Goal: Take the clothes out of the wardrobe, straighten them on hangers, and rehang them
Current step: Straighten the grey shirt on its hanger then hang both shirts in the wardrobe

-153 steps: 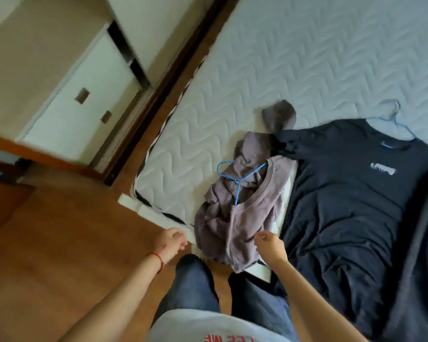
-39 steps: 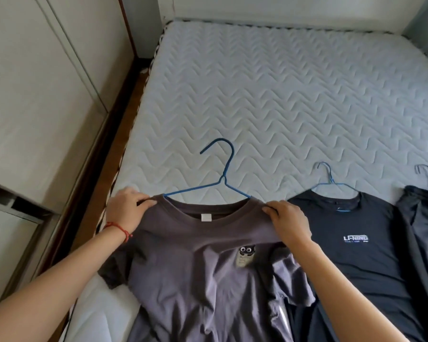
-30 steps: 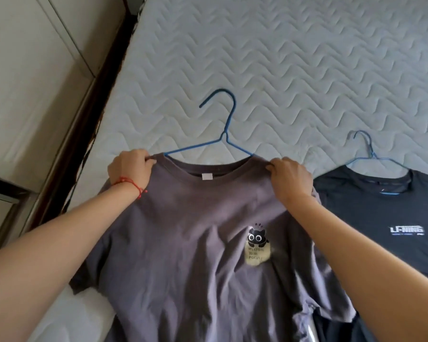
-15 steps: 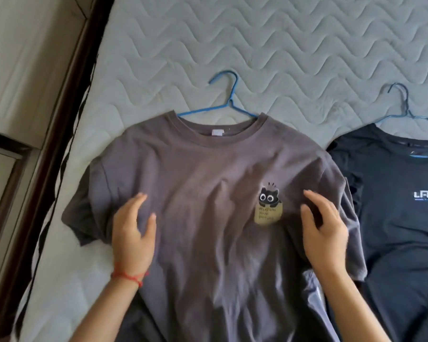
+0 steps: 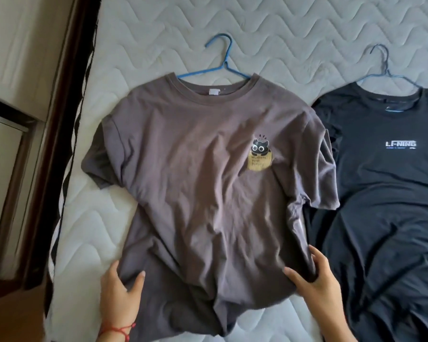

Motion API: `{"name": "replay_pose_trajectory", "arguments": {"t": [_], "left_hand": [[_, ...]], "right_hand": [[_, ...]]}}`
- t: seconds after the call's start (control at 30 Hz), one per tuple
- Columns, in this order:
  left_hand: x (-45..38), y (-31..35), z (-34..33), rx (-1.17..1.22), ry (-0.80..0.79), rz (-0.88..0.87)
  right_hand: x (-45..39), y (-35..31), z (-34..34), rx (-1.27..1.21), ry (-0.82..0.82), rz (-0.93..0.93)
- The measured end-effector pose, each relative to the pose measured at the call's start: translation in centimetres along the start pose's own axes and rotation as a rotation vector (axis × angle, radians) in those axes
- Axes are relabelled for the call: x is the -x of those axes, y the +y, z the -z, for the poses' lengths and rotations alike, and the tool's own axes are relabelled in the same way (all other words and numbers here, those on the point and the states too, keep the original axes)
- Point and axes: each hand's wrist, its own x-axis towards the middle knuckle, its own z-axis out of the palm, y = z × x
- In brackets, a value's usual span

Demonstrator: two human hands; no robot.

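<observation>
A grey-brown T-shirt (image 5: 195, 169) with a small cat print lies front up on the mattress (image 5: 282, 33). A blue wire hanger (image 5: 223, 62) sits inside its collar, hook pointing away from me. My left hand (image 5: 119, 297) grips the shirt's lower left side, thumb on top of the cloth. At the lower right side, my right hand (image 5: 316, 290) pinches the fabric between thumb and fingers. The hem below my hands is still bunched and creased.
A black T-shirt (image 5: 386, 193) on its own blue hanger (image 5: 383, 67) lies flat just right of the grey one, touching its sleeve. The dark bed frame (image 5: 59, 119) and pale wardrobe (image 5: 22, 58) run along the left. Wooden floor (image 5: 10, 317) shows at the lower left.
My hands let go of the shirt's shoulders, slid down over its front and now hold its lower sides. The shirt lies flatter and wider than before.
</observation>
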Motion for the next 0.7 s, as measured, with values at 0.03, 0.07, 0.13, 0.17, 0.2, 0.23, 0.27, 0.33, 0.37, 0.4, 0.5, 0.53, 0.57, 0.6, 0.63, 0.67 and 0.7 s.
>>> {"name": "replay_pose_trajectory", "arguments": {"t": [0.03,0.07,0.13,0.17,0.2,0.23,0.27,0.33,0.37,0.4,0.5,0.53,0.57,0.6,0.63,0.67,0.7], "left_hand": [[0.3,-0.2,0.1,0.011,-0.045,0.068],[0.6,-0.7,0.1,0.004,-0.098,0.086],[1.2,-1.9,0.2,-0.005,-0.181,0.058],[1.4,-2.6,0.3,0.010,-0.213,0.052],[1.6,-3.4,0.6,0.046,-0.245,0.053],[1.6,-4.1,1.0,0.101,-0.275,0.051],[1.5,-4.8,1.4,0.163,-0.300,0.061],[1.2,-5.8,2.6,0.286,-0.335,0.086],[1.0,-6.3,3.3,0.343,-0.344,0.117],[0.7,-6.9,3.9,0.394,-0.351,0.161],[0.2,-9.2,5.7,0.526,-0.362,0.307],[0.1,-10.0,6.1,0.551,-0.360,0.345],[0.0,-10.8,6.5,0.545,-0.363,0.365],[0.1,-11.6,6.8,0.519,-0.374,0.374],[0.4,-12.3,7.0,0.484,-0.383,0.376],[0.8,-12.8,7.1,0.442,-0.389,0.364],[1.3,-13.3,7.0,0.385,-0.397,0.335]], "right_hand": [[0.0,0.2,0.4,0.084,-0.040,0.016],[-0.1,0.3,0.8,0.143,-0.069,0.038],[0.1,0.7,1.2,0.202,-0.057,0.096],[0.2,0.9,1.4,0.213,-0.034,0.124],[0.3,1.3,1.6,0.205,-0.007,0.144],[0.4,1.7,1.7,0.174,0.018,0.147],[0.6,2.1,1.9,0.119,0.038,0.136],[0.9,2.9,2.3,-0.019,0.039,0.091],[1.1,3.3,2.5,-0.091,0.015,0.067],[1.2,3.7,2.8,-0.158,-0.019,0.035],[1.6,5.1,3.6,-0.263,-0.130,-0.089],[1.7,5.7,3.9,-0.264,-0.157,-0.121],[1.8,6.3,4.0,-0.263,-0.178,-0.139],[1.9,6.8,4.1,-0.271,-0.197,-0.146],[2.1,7.2,4.1,-0.292,-0.222,-0.150],[2.4,7.6,3.9,-0.313,-0.247,-0.151],[2.8,7.9,3.8,-0.337,-0.277,-0.154]]}}
